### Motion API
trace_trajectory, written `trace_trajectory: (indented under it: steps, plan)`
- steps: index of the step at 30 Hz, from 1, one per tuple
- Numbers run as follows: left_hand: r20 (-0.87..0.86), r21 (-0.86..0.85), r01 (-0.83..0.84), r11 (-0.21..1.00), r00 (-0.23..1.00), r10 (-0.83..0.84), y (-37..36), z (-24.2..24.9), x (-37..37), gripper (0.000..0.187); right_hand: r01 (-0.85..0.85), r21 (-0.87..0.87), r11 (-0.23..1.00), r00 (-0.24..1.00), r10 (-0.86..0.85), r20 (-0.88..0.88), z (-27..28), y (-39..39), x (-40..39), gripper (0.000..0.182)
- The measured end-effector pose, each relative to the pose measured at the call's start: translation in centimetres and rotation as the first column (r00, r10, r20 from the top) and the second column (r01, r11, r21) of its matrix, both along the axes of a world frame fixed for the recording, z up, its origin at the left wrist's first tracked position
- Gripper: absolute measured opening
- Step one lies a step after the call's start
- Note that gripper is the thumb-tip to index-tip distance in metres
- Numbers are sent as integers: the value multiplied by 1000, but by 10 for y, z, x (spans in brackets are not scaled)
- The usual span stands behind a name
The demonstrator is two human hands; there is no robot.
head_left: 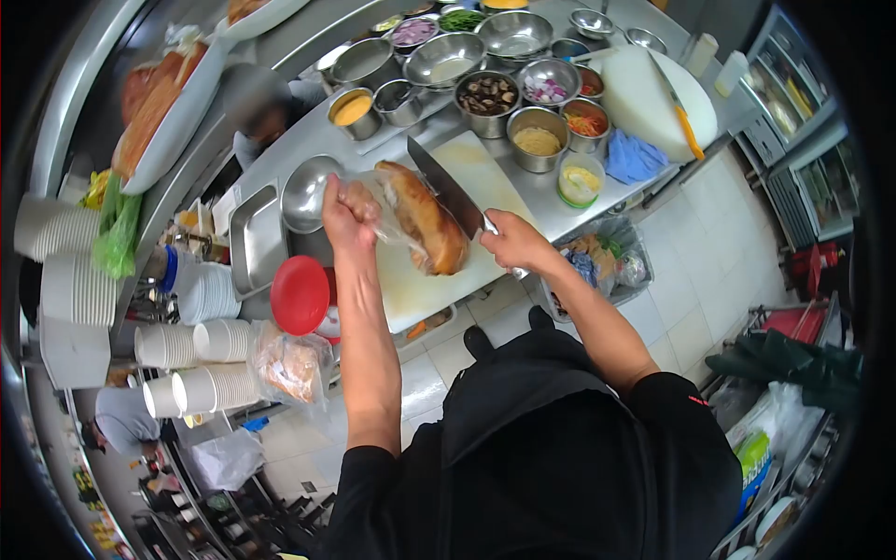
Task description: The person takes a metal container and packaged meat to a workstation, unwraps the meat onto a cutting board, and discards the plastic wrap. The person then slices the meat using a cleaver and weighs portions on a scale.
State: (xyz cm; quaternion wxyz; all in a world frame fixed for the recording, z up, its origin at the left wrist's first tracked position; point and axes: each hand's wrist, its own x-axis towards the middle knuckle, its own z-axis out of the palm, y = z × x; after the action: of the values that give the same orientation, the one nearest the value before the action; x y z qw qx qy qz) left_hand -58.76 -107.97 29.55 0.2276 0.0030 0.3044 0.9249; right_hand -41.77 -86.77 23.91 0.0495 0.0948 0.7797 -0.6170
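Note:
My left hand [351,215] is closed in a fist around the gathered edge of a clear plastic bag [390,222]. The bag drapes along a long piece of roasted meat [427,229] with glossy golden-brown skin, above the white cutting board [411,299]. In my right hand [516,241], fingers wrap the handle of a wide-bladed cleaver [446,191]. Its dark blade points up and left, right alongside the meat and overlapping its edge in this view.
Metal bowls and pots of ingredients, such as a mushroom pot [487,96], crowd the counter's far side. An orange-handled knife [689,126] lies on a round white board [644,103]. Left are a steel tray [259,245] and red plate [300,295]. Below stands a lined bin [627,280].

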Motion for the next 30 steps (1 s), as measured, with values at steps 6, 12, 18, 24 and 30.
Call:
trace_trajectory:
  steps: [6, 12, 18, 24, 30]
  plan:
    - [-97, 104, 150, 983, 985, -140, 18, -3, -16, 42, 130, -387, 913, 981, -63, 182, -74, 30, 33, 10]
    - [-91, -67, -170, 983, 982, 164, -82, -27, -7, 44, 115, -312, 943, 985, -68, 158, -53, 58, 64, 8]
    - [-393, -919, -392, -27, 917, 71, -22, -99, 40, 52, 68, -101, 993, 993, -57, 105, -30, 45, 53, 13]
    - [-568, -654, -620, -434, 781, -260, 32, -146, 73, 88, 110, 161, 981, 993, -117, 33, -31, 31, 57, 23]
    - [-319, -921, -329, -208, 944, -83, -10, -170, 32, 42, 108, 247, 963, 993, -114, 12, -30, 27, 62, 25]
